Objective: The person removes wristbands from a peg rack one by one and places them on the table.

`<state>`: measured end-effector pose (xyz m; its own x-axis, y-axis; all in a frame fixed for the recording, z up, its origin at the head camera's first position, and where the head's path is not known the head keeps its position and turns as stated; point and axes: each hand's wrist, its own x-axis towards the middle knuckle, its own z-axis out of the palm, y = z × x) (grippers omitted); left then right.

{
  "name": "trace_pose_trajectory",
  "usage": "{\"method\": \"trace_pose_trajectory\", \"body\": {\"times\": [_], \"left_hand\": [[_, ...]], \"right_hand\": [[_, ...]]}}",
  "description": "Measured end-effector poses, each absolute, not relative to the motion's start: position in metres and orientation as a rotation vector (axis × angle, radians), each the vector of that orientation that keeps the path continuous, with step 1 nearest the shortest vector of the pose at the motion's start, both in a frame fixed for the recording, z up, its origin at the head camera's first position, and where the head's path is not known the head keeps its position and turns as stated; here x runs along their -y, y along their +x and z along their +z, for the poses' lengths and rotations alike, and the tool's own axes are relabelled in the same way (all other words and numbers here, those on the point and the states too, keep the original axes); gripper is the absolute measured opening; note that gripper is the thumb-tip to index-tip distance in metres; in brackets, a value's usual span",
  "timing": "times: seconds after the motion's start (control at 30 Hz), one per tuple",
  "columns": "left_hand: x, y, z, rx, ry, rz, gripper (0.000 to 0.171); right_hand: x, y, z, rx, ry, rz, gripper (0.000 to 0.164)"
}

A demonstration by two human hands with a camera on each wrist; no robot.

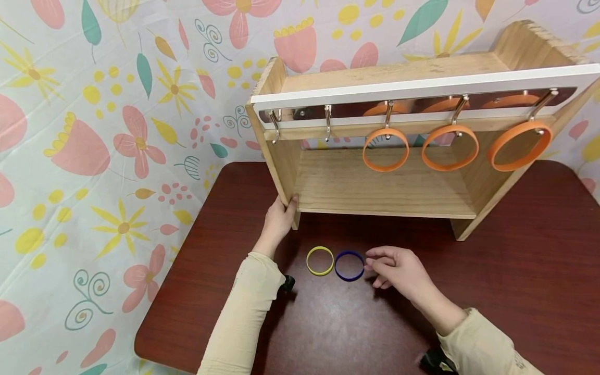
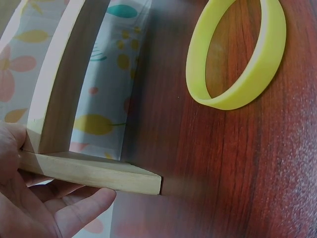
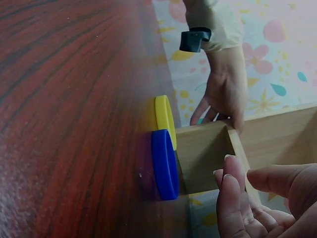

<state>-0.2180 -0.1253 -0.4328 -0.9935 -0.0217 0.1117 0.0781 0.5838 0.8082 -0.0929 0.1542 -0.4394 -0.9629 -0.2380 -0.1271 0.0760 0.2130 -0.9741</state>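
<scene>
— When the bench is read from left to right, what comes first?

— The bare left hand (image 1: 279,219), its thumb and fingers clamped on the left side panel of a pale wooden, two-tier rack (image 1: 365,192). In front of the rack, a bright yellow, round, rubbery-looking ring (image 2: 272,37) lies on the dark red-brown, wood-grained table (image 1: 525,260).

— And next?

— A dark blue, round, rubbery-looking ring (image 3: 164,166), lying just right of the yellow one; whether the two touch cannot be told. Just beyond its right edge is the bare right hand (image 1: 398,268), fingers loosely bent, thumb and fingertips slightly apart, holding nothing. Higher up, three orange, round hoops (image 1: 450,167) hang from silvery metal hooks (image 1: 460,109).

— How is the step in hand best done?

— Judged as a reach for the blue ring, it calls for low fingertips, a light pinch on the band's right edge and a straight lift that spares the yellow neighbour, with the left hand steadying the rack.

— Which way does the blue ring point?

— It lies flat, opening upward, its central axis upright; being circular, it has no long axis across the table. The rack's long axis runs left to right.
</scene>
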Motion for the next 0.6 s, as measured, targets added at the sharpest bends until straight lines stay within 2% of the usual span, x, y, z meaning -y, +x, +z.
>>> {"method": "trace_pose_trajectory", "body": {"times": [0.6], "left_hand": [[0.126,-0.218,-0.433,2.701,-0.044,-1.389,0.039]], "right_hand": [[-0.159,-0.092,-0.428,-2.254,-0.192,-1.872,0.031]]}}
